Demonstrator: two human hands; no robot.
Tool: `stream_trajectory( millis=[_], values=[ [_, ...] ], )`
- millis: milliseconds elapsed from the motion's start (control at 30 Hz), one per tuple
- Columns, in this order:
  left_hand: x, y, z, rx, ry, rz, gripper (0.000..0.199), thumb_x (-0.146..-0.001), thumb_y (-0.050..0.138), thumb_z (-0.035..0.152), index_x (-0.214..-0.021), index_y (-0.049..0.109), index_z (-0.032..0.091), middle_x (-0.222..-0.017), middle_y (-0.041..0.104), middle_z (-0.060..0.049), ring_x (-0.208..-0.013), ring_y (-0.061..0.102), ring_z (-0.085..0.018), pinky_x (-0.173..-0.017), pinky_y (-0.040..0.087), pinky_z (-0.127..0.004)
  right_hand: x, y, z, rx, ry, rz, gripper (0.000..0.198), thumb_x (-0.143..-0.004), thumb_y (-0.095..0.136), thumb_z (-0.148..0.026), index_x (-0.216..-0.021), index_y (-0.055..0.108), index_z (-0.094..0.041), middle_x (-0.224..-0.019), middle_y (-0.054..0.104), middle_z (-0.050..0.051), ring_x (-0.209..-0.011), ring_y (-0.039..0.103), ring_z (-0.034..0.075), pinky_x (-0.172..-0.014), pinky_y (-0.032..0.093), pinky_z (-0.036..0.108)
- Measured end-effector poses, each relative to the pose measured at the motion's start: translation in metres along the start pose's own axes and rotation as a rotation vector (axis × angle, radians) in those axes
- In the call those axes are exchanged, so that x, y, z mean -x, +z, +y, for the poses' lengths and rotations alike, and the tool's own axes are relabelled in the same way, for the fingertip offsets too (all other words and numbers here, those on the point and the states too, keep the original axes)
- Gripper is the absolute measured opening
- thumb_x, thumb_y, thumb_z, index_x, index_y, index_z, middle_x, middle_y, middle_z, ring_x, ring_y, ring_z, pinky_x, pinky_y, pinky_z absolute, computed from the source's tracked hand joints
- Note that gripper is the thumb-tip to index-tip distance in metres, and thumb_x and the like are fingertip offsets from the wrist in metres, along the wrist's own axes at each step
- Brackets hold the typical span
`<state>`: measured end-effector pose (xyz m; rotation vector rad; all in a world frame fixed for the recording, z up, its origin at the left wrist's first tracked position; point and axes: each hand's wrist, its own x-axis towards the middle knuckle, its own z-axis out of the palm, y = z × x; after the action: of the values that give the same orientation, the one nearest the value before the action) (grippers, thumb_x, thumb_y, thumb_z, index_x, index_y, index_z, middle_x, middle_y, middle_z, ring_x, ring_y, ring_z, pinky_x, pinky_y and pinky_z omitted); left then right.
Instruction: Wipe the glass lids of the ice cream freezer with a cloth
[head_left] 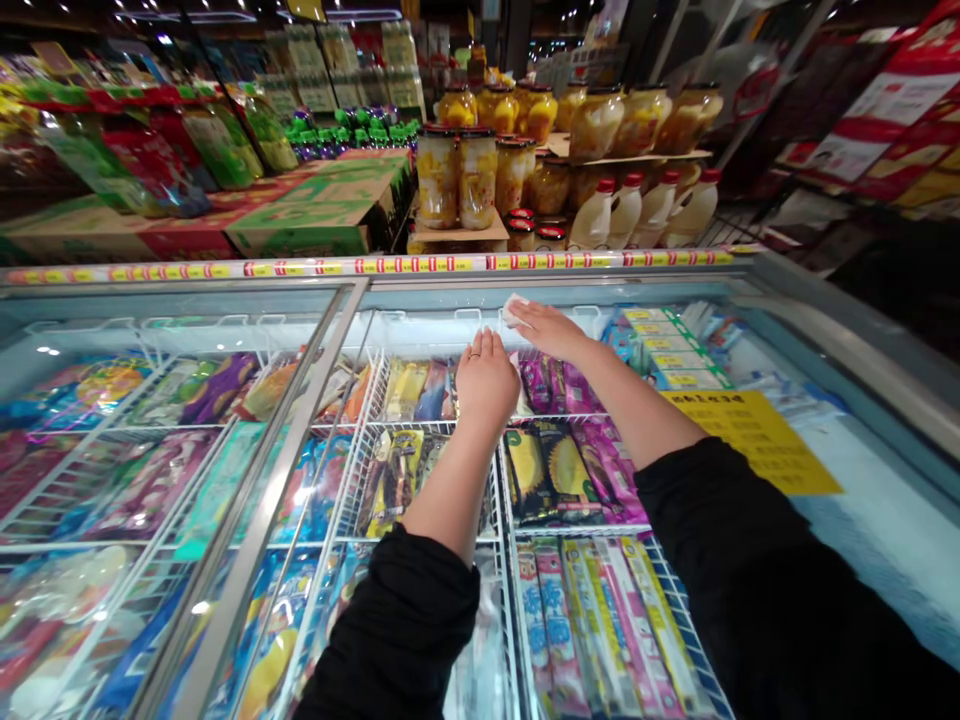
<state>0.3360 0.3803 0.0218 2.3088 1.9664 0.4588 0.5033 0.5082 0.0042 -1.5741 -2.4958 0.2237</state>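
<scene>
My right hand (553,330) reaches toward the back edge of a chest freezer (439,287). Its fingers press on a crumpled white tissue or cloth (516,310). Just left of it, my left hand (487,375) is held flat with fingers stretched forward and a ring on one finger; nothing shows in it. Below both hands, white wire baskets (504,490) hold packaged ice creams, among them black-and-yellow packs (566,470) and purple packs (606,465). Whether my left palm touches a surface is hidden.
A metal lid frame (289,470) crosses the freezer on the left. A yellow sign (757,440) lies at the right. A strip of price labels (420,265) runs along the back edge. Behind it stand fruit jars (457,180), red-capped jugs (630,212) and green cartons (322,205).
</scene>
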Motion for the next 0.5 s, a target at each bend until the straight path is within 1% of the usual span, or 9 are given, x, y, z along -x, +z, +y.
stream_trajectory(
  millis=[67, 133, 233, 300, 367, 433, 500],
  values=[
    [0.000, 0.000, 0.000, 0.003, 0.000, -0.006, 0.057, -0.107, 0.037, 0.019, -0.162, 0.042, 0.003, -0.171, 0.039, -0.018, -0.161, 0.036, -0.025, -0.132, 0.029, -0.039, 0.012, 0.001, 0.001, -0.013, -0.066, 0.000, 0.061, -0.107, 0.037, -0.043, -0.166, 0.043, -0.030, -0.174, 0.035, 0.000, -0.162, 0.031, 0.027, -0.132, 0.027, 0.055],
    [0.000, -0.001, 0.000, 0.009, -0.001, -0.015, 0.058, -0.107, 0.037, 0.019, -0.162, 0.041, 0.002, -0.171, 0.038, -0.018, -0.161, 0.035, -0.025, -0.132, 0.029, -0.039, 0.024, 0.001, 0.009, -0.044, -0.123, -0.001, 0.061, -0.107, 0.036, -0.043, -0.166, 0.042, -0.029, -0.174, 0.034, 0.000, -0.162, 0.031, 0.025, -0.133, 0.026, 0.052],
    [0.000, -0.002, 0.001, 0.012, -0.003, -0.022, 0.058, -0.108, 0.037, 0.020, -0.162, 0.041, 0.001, -0.171, 0.038, -0.019, -0.161, 0.035, -0.025, -0.132, 0.030, -0.040, 0.027, 0.000, 0.025, -0.099, -0.150, -0.012, 0.061, -0.106, 0.038, -0.046, -0.165, 0.044, -0.032, -0.172, 0.037, -0.003, -0.161, 0.032, 0.025, -0.133, 0.026, 0.051],
    [0.000, -0.002, 0.001, 0.009, -0.006, -0.022, 0.058, -0.108, 0.036, 0.020, -0.162, 0.041, 0.001, -0.171, 0.038, -0.018, -0.162, 0.034, -0.025, -0.133, 0.029, -0.039, 0.016, 0.000, 0.031, -0.107, -0.117, -0.013, 0.060, -0.105, 0.041, -0.045, -0.164, 0.046, -0.033, -0.170, 0.041, -0.004, -0.161, 0.033, 0.026, -0.133, 0.027, 0.052],
    [0.000, -0.001, 0.001, 0.004, -0.009, -0.021, 0.058, -0.108, 0.035, 0.020, -0.162, 0.040, 0.001, -0.172, 0.037, -0.018, -0.162, 0.034, -0.025, -0.133, 0.029, -0.039, 0.000, 0.000, 0.027, -0.076, -0.046, -0.003, 0.061, -0.104, 0.042, -0.042, -0.164, 0.046, -0.031, -0.170, 0.042, -0.002, -0.160, 0.034, 0.029, -0.132, 0.029, 0.055],
    [0.000, 0.000, 0.001, 0.003, -0.008, -0.017, 0.058, -0.108, 0.036, 0.020, -0.162, 0.040, 0.000, -0.171, 0.037, -0.019, -0.162, 0.034, -0.026, -0.133, 0.028, -0.039, -0.013, -0.001, 0.015, -0.024, 0.024, 0.001, 0.062, -0.104, 0.040, -0.038, -0.165, 0.045, -0.026, -0.172, 0.038, 0.002, -0.160, 0.034, 0.032, -0.131, 0.029, 0.060],
    [0.000, 0.001, 0.001, 0.009, -0.001, -0.009, 0.059, -0.107, 0.038, 0.020, -0.162, 0.040, 0.000, -0.171, 0.037, -0.019, -0.162, 0.034, -0.026, -0.133, 0.029, -0.040, -0.018, -0.002, -0.001, 0.011, 0.039, -0.014, 0.062, -0.105, 0.037, -0.038, -0.166, 0.043, -0.024, -0.174, 0.034, 0.003, -0.161, 0.032, 0.034, -0.130, 0.028, 0.064]
  ],
)
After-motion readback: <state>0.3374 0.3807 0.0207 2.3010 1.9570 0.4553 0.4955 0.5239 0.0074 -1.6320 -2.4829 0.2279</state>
